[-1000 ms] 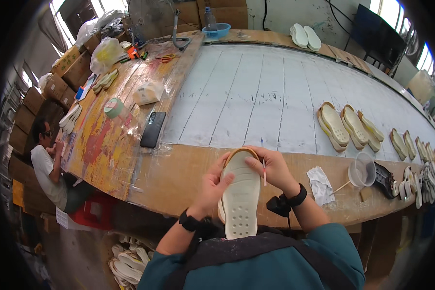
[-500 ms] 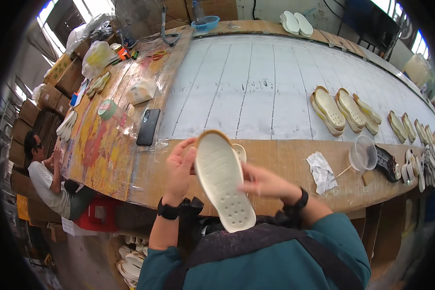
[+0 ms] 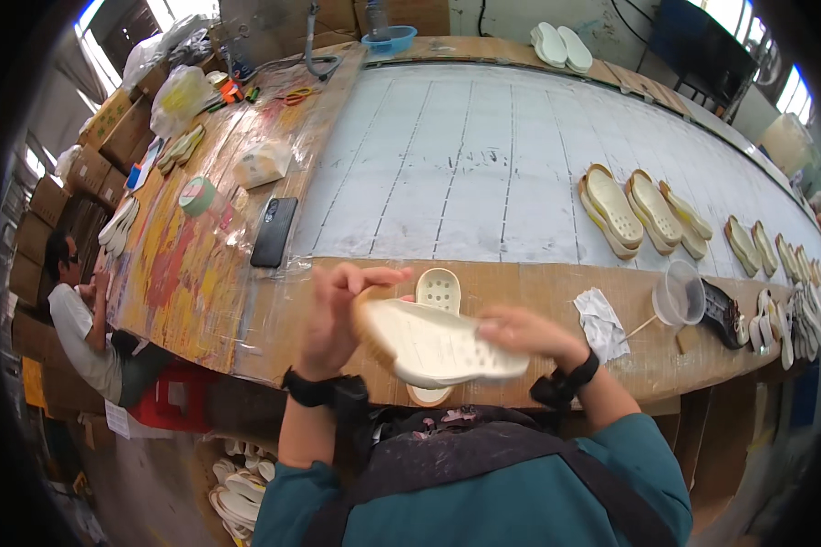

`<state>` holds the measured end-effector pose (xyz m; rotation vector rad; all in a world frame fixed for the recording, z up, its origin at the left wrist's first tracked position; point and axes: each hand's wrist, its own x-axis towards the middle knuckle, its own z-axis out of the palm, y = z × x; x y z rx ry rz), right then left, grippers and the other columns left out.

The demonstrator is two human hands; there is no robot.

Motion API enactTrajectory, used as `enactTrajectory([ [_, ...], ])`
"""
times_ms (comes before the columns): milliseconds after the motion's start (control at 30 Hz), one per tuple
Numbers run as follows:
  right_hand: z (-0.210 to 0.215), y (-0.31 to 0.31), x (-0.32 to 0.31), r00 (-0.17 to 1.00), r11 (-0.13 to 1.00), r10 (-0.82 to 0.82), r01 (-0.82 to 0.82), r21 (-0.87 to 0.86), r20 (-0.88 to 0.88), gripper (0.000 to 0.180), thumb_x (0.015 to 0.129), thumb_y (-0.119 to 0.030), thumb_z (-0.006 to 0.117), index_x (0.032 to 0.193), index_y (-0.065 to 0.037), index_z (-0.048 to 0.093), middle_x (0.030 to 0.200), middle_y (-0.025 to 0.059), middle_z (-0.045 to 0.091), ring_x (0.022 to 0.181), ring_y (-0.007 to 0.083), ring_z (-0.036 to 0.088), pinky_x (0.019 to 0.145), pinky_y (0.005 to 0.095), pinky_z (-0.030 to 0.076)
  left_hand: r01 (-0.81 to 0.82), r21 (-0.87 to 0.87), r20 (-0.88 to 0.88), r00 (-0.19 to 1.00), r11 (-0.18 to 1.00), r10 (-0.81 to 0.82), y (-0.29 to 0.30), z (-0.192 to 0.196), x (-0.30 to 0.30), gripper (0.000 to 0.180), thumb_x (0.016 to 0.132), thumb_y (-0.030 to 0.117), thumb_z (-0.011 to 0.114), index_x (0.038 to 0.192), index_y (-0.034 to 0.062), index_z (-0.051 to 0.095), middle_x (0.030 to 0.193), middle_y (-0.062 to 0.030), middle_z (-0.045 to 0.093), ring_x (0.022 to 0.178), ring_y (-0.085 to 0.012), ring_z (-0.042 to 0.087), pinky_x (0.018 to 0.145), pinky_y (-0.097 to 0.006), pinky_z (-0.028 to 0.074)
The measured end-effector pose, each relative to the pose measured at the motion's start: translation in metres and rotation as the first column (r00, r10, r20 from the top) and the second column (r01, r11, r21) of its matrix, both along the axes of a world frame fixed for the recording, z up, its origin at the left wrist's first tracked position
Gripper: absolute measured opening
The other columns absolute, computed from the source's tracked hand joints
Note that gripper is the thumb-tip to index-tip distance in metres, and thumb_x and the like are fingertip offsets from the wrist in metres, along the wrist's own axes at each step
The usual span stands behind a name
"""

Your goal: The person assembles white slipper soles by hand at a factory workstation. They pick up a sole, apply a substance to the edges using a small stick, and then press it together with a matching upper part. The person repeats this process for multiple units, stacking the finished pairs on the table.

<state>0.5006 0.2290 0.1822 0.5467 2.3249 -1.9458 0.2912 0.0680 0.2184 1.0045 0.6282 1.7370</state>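
Observation:
Between my two hands a cream shoe sole [image 3: 429,339] with a tan rim is held tilted on its side above the near edge of the bench. My left hand [image 3: 336,314] grips its tan-edged end, with the fingers partly behind it. At the other end, where small round holes show, my right hand [image 3: 529,333] is closed on the sole and slightly blurred. Beneath lies a second cream sole [image 3: 439,290] with holes, lengthwise on the brown bench top [image 3: 337,365]; its middle is hidden by the held one.
Right of my hands are a crumpled white cloth [image 3: 600,324], a clear plastic cup [image 3: 679,294] and a black shoe form [image 3: 722,314]. Pairs of soles [image 3: 652,211] stand on the white board [image 3: 410,173]. A phone [image 3: 275,232] lies leftward; a person [image 3: 82,328] sits far left.
The held sole has turned from nearly upright to lying crosswise and tilted. My right hand has moved to its holed end. More of the sole underneath now shows.

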Motion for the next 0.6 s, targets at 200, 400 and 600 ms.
enactTrajectory([
  [200,0.044,0.016,-0.004,0.75,0.886,-0.453,0.441,-0.146,-0.482,0.035,0.067,-0.005,0.069,0.099,0.001,0.054,0.088,0.0069,0.06,0.081,0.0117,0.057,0.07,0.0239,0.046,0.201,-0.393,-0.178,0.941,0.897,-0.288,-0.013,-0.011,0.045,0.062,0.074,0.008,0.064,0.125,0.0064,0.029,0.129,-0.0126,0.032,0.118,-0.0218,0.036,0.095,-0.033,0.034],
  [400,0.049,-0.011,-0.017,0.681,0.949,-0.3,0.145,-0.279,-0.668,0.036,0.073,-0.012,0.066,0.106,0.0,0.056,0.091,0.0052,0.061,0.08,0.0093,0.057,0.07,0.0221,0.046,-0.24,-0.491,-0.596,0.793,0.838,-0.122,-0.015,-0.047,0.078,0.042,0.082,0.008,0.054,0.12,0.0014,0.038,0.108,-0.0132,0.053,0.1,-0.0182,0.051,0.082,-0.03,0.04],
  [600,0.024,0.016,-0.024,0.839,0.955,-0.286,0.213,-0.205,-0.464,0.037,0.08,-0.014,0.059,0.115,-0.002,0.05,0.1,0.0082,0.06,0.093,0.0137,0.054,0.081,0.0255,0.043,-0.381,-0.429,-0.528,0.841,0.819,0.115,-0.002,-0.072,0.086,0.033,0.082,0.005,0.049,0.114,0.0006,0.044,0.112,-0.0196,0.049,0.105,-0.0253,0.048,0.086,-0.033,0.038],
])
